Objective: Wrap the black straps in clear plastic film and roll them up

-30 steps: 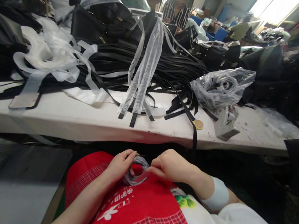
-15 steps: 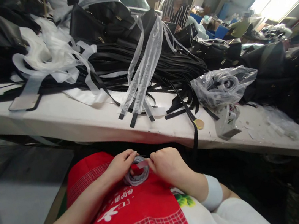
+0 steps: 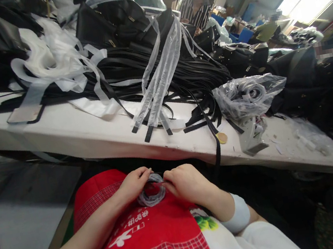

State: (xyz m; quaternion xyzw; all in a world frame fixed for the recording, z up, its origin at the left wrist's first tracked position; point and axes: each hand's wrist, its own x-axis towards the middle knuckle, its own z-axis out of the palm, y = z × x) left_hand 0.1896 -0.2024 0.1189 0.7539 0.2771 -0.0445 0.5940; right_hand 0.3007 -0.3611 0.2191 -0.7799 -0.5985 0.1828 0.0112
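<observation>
Over my lap, my left hand (image 3: 135, 183) is closed in a pinch on the upper left edge of a coiled strap (image 3: 151, 200), rolled into a ring and greyish under clear plastic. Beside it on the right, my right hand (image 3: 187, 182) is closed, thumb and forefinger pinching a thin translucent strip (image 3: 160, 183) at the ring's right side. The strip is seen nearly edge-on, and the other right fingers are curled out of sight. Behind the ring lies my red apron (image 3: 159, 228).
A white table (image 3: 98, 140) runs across in front. On it lie black straps (image 3: 157, 70), plastic-sleeved straps (image 3: 164, 73), a roll of white film (image 3: 47, 55), a phone (image 3: 24, 114), a bag of coiled straps (image 3: 250, 94) and a yellow tape roll (image 3: 222, 137). A person (image 3: 197, 7) is across the table.
My right hand has turned slightly and shifted a little left, so the translucent strip, broad before, now looks thin. The left hand and the ring have hardly moved. At far right, a dark piece has left the view.
</observation>
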